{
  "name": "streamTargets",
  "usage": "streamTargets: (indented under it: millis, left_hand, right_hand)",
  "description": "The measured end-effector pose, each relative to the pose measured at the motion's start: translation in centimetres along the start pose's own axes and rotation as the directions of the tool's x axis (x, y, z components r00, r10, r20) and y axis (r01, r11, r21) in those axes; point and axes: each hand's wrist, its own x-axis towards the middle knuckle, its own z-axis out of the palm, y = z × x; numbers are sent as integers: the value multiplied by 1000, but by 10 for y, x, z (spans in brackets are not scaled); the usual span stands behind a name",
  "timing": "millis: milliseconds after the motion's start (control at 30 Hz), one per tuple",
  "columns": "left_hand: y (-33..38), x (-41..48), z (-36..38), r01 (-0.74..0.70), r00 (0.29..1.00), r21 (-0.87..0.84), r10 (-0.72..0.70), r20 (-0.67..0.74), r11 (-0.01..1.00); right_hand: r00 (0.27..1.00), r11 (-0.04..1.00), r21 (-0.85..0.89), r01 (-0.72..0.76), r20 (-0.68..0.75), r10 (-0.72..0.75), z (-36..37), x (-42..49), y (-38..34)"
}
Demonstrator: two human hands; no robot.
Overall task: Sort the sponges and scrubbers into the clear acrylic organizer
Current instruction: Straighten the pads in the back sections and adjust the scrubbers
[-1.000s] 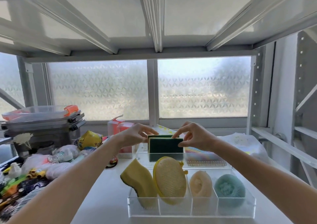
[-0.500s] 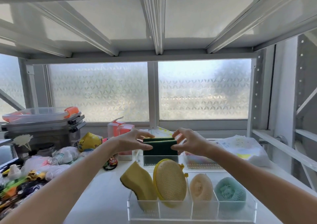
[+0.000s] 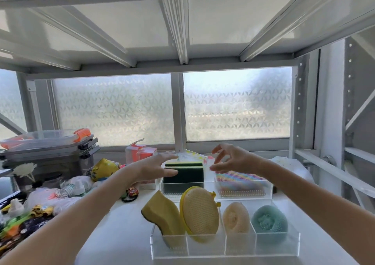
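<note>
White shelf surface (image 3: 125, 230) under you, frosted windows (image 3: 237, 106) behind it, and your two hands are above the back of the clear acrylic organizer (image 3: 225, 244). Your left hand (image 3: 154, 168) is spread open, fingers stretched forward, and its thumb lies against the left face of the green scrub sponges (image 3: 183, 172), but it does not close on them. Your right hand (image 3: 231, 161) is also open, fingers curled loosely and apart, just to the right of the sponges and holding nothing. The green sponges stand upright on edge, two side by side, in the back left compartment. Beside them, in the back right compartment, lies a rainbow striped scrubber (image 3: 239, 181). In the front row, from left to right, you have a yellow curved sponge (image 3: 162, 214) that leans out over the left wall, a round yellow mesh scrubber (image 3: 199, 212) standing tilted, a beige loofah (image 3: 236, 218) and a teal net scrubber (image 3: 268, 222). On the left side of the shelf there is a pile of toys and plastic bags (image 3: 40, 204), and behind it stacked containers (image 3: 48, 145) with an orange latch
</note>
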Motion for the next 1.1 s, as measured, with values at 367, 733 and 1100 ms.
streamTargets:
  millis: [367, 733, 1100]
  left_hand:
    - [125, 70, 50, -104, 994, 251, 89, 70, 962]
    - [123, 87, 74, 45, 987, 462, -110, 114, 886]
    - [121, 98, 63, 38, 973, 246, -92, 211, 969]
  right_hand:
    - [988, 854, -500, -141, -13, 155, -52, -30, 45]
    - [994, 813, -578, -74, 28, 110, -51, -34, 55]
    - [999, 861, -506, -46, -24, 40, -49, -38, 65]
